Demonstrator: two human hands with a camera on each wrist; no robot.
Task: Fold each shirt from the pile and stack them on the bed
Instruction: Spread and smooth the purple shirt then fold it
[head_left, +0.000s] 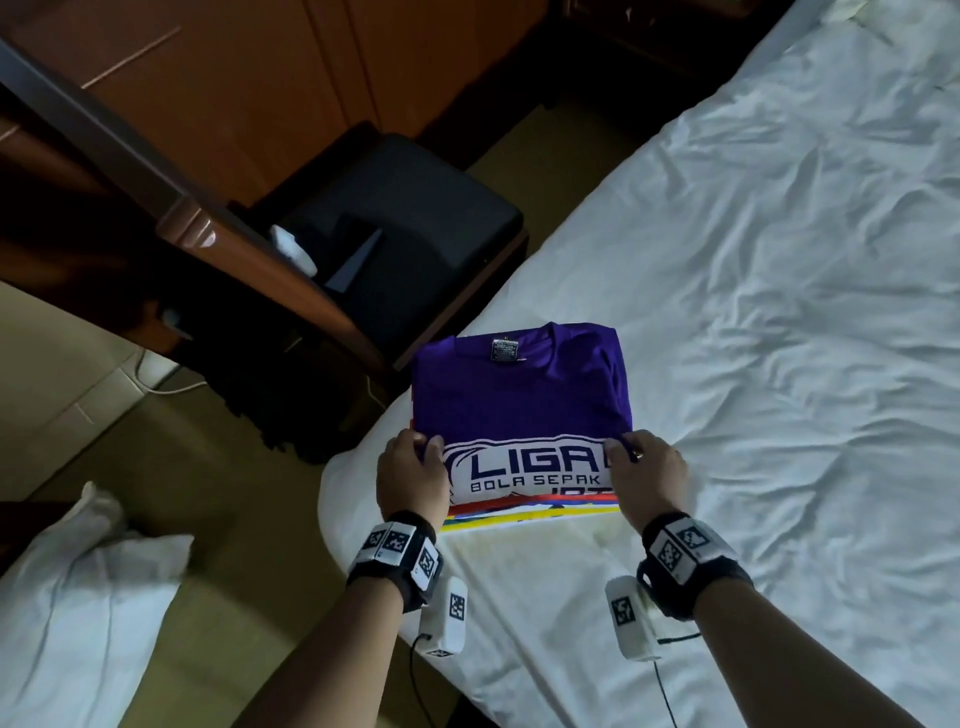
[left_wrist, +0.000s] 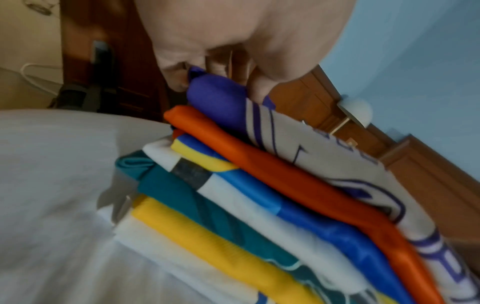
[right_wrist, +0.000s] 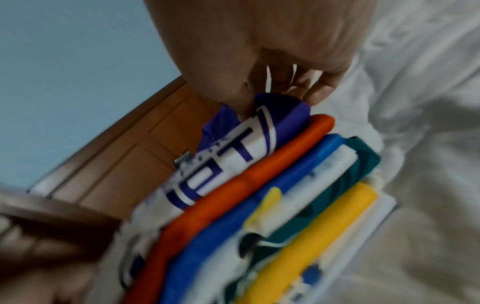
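Observation:
A folded purple shirt (head_left: 519, 395) with a white "LIGA BOLA SEPAK" print lies on top of a stack of folded shirts (head_left: 530, 514) near the bed's corner. My left hand (head_left: 413, 467) pinches the purple shirt's (left_wrist: 215, 98) near-left edge. My right hand (head_left: 641, 467) pinches the purple shirt's (right_wrist: 280, 111) near-right edge. Below it the stack (left_wrist: 259, 205) shows orange, blue, white, teal and yellow layers, the same stack (right_wrist: 285, 195) appearing in the right wrist view.
The white wrinkled bed sheet (head_left: 779, 312) spreads to the right and front. A dark stool (head_left: 415, 208) and a wooden desk edge (head_left: 208, 228) stand left of the bed. A white pillow (head_left: 88, 613) lies at lower left.

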